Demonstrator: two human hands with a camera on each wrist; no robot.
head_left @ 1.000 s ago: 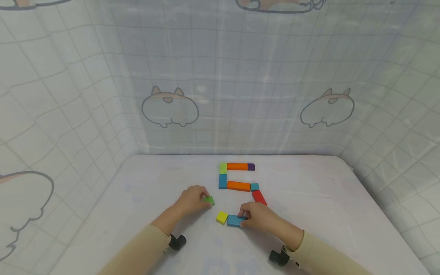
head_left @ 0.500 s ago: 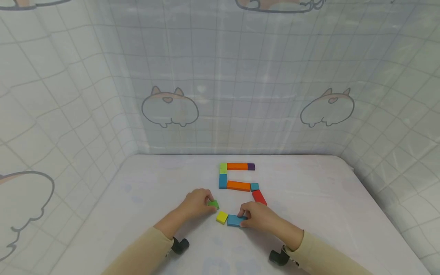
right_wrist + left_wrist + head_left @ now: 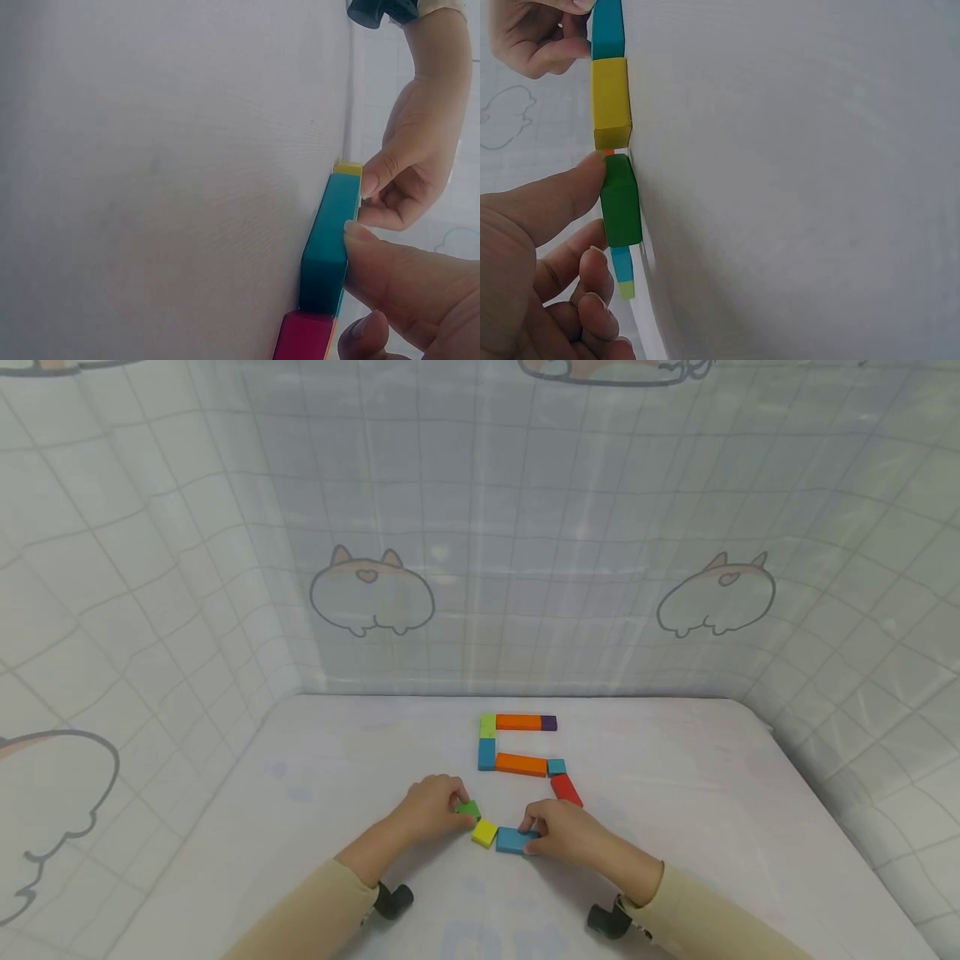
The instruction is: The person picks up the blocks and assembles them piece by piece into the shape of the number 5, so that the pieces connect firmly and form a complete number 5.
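Observation:
My left hand [image 3: 433,808] pinches a small green block [image 3: 469,810] between thumb and fingers, just beyond the left corner of a yellow block [image 3: 484,833]. In the left wrist view a narrow gap parts the green block [image 3: 621,201] from the yellow block [image 3: 611,101]. With thumb and fingers my right hand [image 3: 562,832] holds a longer blue block [image 3: 513,841], whose left end meets the yellow one. The right wrist view has the blue block [image 3: 330,240] lying on the table, its near end against a red block [image 3: 304,337].
Beyond my hands lies a line of blocks: a purple block [image 3: 549,723], orange block [image 3: 519,722], lime block [image 3: 487,727], blue block [image 3: 487,754], second orange block [image 3: 521,764], small teal block [image 3: 556,767] and red block [image 3: 566,790]. A patterned curtain [image 3: 480,543] surrounds the white table [image 3: 337,735].
My left hand has moved the green block right and toward me, close to the yellow block. The right hand stays on the blue block.

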